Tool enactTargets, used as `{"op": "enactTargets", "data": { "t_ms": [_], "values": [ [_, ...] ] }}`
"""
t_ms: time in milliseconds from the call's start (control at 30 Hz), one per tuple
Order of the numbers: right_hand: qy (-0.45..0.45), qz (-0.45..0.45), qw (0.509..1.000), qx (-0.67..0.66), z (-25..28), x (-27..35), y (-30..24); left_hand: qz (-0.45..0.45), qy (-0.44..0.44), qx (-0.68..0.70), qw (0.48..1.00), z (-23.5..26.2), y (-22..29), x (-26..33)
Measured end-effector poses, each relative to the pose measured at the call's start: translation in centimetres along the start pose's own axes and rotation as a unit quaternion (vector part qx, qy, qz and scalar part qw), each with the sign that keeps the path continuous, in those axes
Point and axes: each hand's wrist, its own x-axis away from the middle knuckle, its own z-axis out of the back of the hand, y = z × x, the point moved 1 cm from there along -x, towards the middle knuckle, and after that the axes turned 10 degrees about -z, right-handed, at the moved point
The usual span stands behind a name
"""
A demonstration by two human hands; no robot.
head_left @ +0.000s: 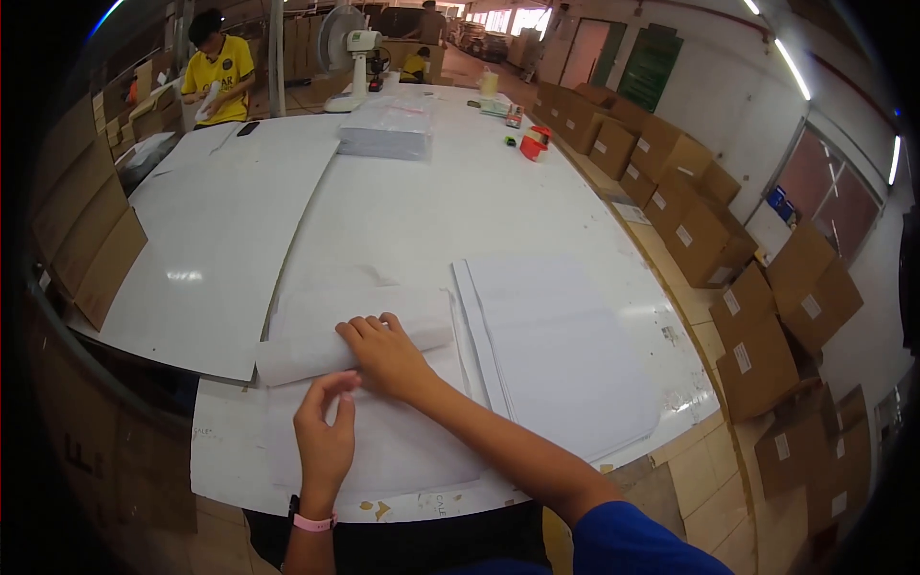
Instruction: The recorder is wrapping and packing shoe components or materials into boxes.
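Observation:
A thin white sheet, rolled or folded over into a loose tube, lies across a flat white sheet near the front of the table. My right hand reaches over from the right, its fingers curled over the top of the rolled sheet and gripping it. Just below, my left hand is raised with bent fingers and the thumb apart. Nothing shows between those fingers, and their tips are close to the roll's lower edge. To the right rests a stack of white sheets, its left edges slightly uneven.
The white table adjoins a second white tabletop on the left. Toward the far end are a wrapped stack, a fan and a red tape dispenser. Cardboard boxes line the right side. A person in yellow stands far left.

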Motion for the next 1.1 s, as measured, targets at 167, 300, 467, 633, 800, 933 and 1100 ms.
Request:
{"op": "enactTargets", "data": {
  "t_ms": [167,300,467,633,800,933,1100],
  "values": [
    [-0.014,-0.045,0.997,-0.067,0.4,-0.8,-0.1,0.188,0.016,0.124,0.974,-0.5,-2.9,2.6],
    [-0.001,-0.095,0.968,-0.232,1.3,2.7,-3.6,0.166,0.060,0.359,0.916,0.5,-1.5,1.2],
    [-0.032,-0.109,0.942,-0.315,5.2,7.8,-10.3,0.164,0.077,0.366,0.913,2.5,1.4,0.6],
    [-0.284,-0.147,0.825,-0.466,9.4,9.8,-8.4,0.220,0.021,0.467,0.856,5.7,2.9,0.3],
    [-0.015,-0.028,0.968,-0.248,8.5,12.0,-6.0,0.322,0.032,0.479,0.816,6.2,3.0,-0.3],
    [-0.014,0.094,0.975,-0.203,7.1,12.8,-7.9,0.344,0.020,0.522,0.780,6.6,3.1,-0.2],
    [0.058,0.181,0.976,-0.107,6.1,12.8,-10.7,0.400,0.013,0.558,0.727,6.2,5.1,-1.0]
  ]
}}
